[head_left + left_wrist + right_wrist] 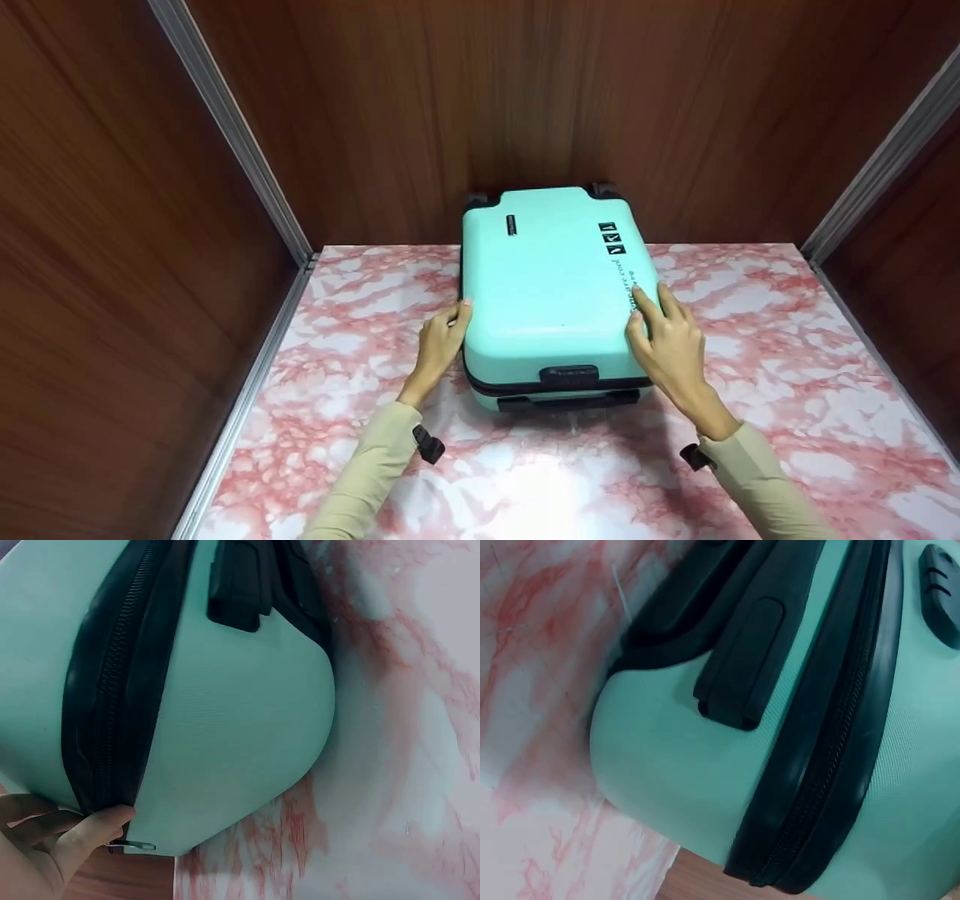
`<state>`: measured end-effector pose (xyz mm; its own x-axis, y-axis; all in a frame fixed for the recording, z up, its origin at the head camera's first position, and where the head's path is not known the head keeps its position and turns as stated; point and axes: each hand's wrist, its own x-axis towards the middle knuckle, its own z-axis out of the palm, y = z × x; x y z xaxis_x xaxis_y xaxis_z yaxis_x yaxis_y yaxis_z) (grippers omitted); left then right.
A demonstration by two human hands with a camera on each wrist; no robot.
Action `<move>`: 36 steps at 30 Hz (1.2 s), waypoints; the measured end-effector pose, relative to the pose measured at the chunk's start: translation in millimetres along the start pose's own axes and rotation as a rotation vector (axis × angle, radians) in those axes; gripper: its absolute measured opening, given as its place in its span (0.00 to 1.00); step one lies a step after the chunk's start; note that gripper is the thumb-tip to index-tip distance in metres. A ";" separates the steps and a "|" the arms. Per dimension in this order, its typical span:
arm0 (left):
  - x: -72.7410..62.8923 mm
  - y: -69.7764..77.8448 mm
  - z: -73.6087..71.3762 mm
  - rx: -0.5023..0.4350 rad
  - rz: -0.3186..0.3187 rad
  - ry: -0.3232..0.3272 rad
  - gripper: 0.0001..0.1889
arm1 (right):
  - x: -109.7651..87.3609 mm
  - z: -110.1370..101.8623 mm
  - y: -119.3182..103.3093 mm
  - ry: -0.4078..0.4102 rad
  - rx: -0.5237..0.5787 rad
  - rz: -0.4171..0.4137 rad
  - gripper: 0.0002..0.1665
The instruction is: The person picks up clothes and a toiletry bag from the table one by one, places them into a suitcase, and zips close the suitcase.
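A mint-green hard-shell suitcase (555, 277) lies flat, its black handle side towards me. A black-edged zipper (116, 682) runs round its side and looks closed along the visible stretch. My left hand (441, 341) is at the suitcase's left edge. In the left wrist view its thumb and curled fingers pinch at the zipper by a small metal zipper pull (135, 845); the exact hold is partly hidden. My right hand (673, 349) rests on the right edge of the lid with fingers extended. That hand is out of sight in the right wrist view.
The suitcase lies on a red-and-white marbled surface (360, 330). A dark wood panel (390, 120) stands right behind its wheels (604, 190). More wood panels with metal edge strips (232, 127) stand left and right. A black carry handle (742, 660) is on the near side.
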<state>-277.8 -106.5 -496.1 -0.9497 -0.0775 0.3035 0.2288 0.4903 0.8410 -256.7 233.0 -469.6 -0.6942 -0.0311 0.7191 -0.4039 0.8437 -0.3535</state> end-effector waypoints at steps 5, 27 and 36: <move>-3.8 1.9 2.8 0.006 -0.008 0.043 0.26 | 2.6 0.3 0.9 0.001 0.004 -0.012 0.25; 4.3 18.2 -8.2 0.017 -0.151 -0.053 0.36 | -5.0 -7.5 -3.8 0.083 0.011 -0.021 0.21; 12.2 28.4 -5.6 0.093 -0.212 -0.157 0.44 | -8.8 3.8 -1.3 0.181 0.038 -0.063 0.21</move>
<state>-281.7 -98.4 -466.0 -0.9975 -0.0544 0.0458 0.0079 0.5557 0.8313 -252.4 230.1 -477.7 -0.5495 0.0162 0.8354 -0.4678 0.8225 -0.3236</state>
